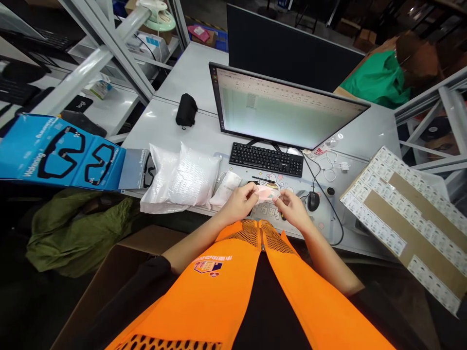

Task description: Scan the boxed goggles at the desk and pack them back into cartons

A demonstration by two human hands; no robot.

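Observation:
A small pinkish, see-through strip (266, 194) is stretched between my two hands above the front edge of the desk; its exact kind cannot be made out. My left hand (241, 200) pinches one end between thumb and fingers. At the other end, my right hand (292, 208) grips it the same way. Just left of my left hand lies a small white packet (226, 188), beside puffy white padded bags (193, 177). Below the strip is a printed desk mat (323, 223), with a dark pen-like item (263, 179) behind it.
A lit monitor (284, 109) and a black keyboard (265, 159) stand behind my hands. On the right are a mouse (313, 201) and a label-covered cardboard sheet (412, 218). Blue boxes (69, 155) and a black pouch (186, 110) are on the left.

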